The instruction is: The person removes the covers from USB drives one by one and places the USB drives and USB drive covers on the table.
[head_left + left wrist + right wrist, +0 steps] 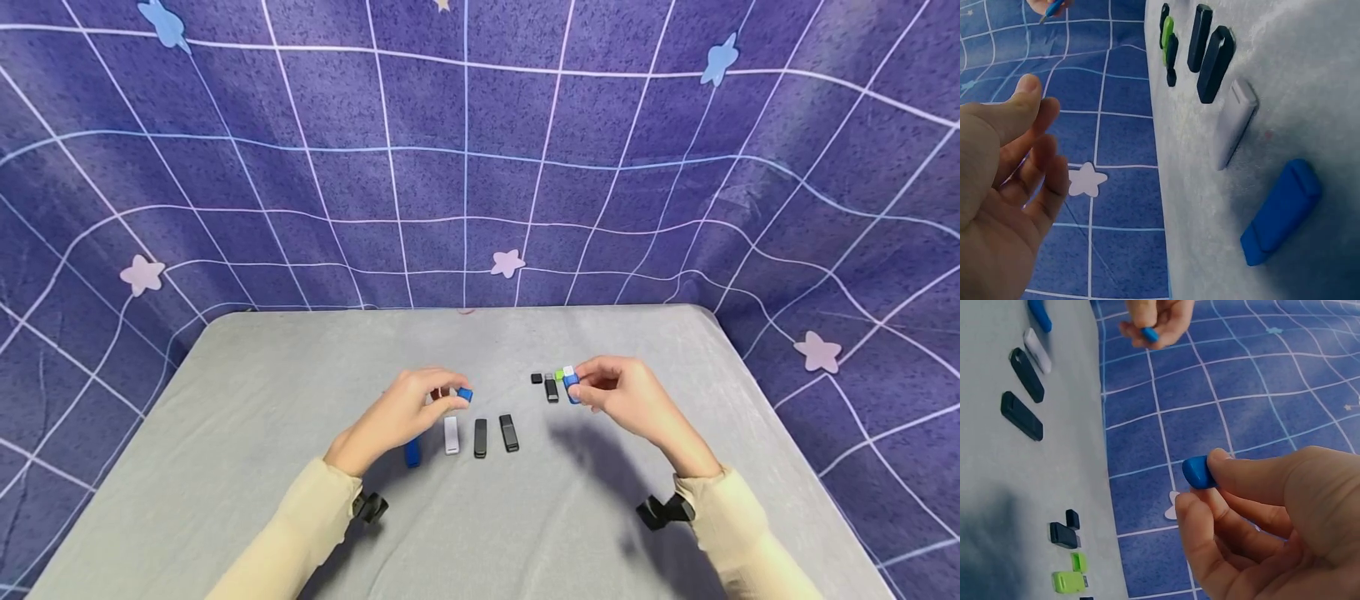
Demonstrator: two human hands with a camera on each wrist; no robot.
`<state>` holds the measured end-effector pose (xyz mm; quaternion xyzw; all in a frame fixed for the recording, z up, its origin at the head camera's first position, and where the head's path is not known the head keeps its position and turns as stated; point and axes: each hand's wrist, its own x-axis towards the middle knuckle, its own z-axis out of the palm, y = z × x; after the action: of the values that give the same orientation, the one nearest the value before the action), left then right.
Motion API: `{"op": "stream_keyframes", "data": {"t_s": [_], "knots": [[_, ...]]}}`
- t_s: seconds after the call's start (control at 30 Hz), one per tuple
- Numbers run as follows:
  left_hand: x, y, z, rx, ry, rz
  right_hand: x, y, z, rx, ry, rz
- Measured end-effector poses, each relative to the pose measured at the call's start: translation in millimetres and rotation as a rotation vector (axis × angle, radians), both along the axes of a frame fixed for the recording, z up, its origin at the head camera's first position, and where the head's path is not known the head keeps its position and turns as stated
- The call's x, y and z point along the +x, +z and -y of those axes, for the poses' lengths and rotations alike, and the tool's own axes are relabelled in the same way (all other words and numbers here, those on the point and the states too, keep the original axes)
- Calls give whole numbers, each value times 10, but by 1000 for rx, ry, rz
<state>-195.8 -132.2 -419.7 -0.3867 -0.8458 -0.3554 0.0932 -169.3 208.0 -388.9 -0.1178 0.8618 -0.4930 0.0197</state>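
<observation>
My left hand [420,404] pinches a small blue USB stick cap [465,394] between thumb and fingertips, above the table. My right hand [618,390] holds the blue USB stick body [573,393] upright, its pale metal plug [568,371] pointing up in the head view. Both pieces are apart from each other and raised off the cloth. Below the left hand lie a capped blue USB stick [1282,212] and a white one [451,436]. Near the right hand lie an uncapped black USB stick [552,390], its black cap [536,378] and a green USB stick [1069,582] with its green cap [1079,561].
Two capped black USB sticks [480,438] [509,433] lie between the hands on the grey cloth-covered table [285,383]. A purple-blue curtain [450,183] with a grid and stars hangs behind the table and along both sides.
</observation>
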Motion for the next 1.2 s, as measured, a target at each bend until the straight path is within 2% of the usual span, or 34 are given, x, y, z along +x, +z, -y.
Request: {"op": "stream_keyframes", "data": {"t_s": [0.27, 0.5, 0.63, 0.83, 1.0, 1.1, 1.2], "knots": [[-150, 14, -131, -39, 46, 28, -136, -67, 28, 28, -13, 38], [-255, -9, -222, -61, 45, 61, -223, -127, 54, 32, -1, 66], [-307, -43, -253, -95, 57, 87, -272, -140, 78, 42, 6, 81], [-396, -130, -280, -169, 65, 64, -347, -172, 109, 22, 27, 102], [-460, -149, -317, -212, 86, 109, -397, -196, 132, 1, 24, 146], [-498, -146, -345, -235, 102, 95, -426, -215, 153, -5, 28, 165], [-539, -139, -378, -258, 107, 29, -458, -236, 172, -7, 28, 178]]}}
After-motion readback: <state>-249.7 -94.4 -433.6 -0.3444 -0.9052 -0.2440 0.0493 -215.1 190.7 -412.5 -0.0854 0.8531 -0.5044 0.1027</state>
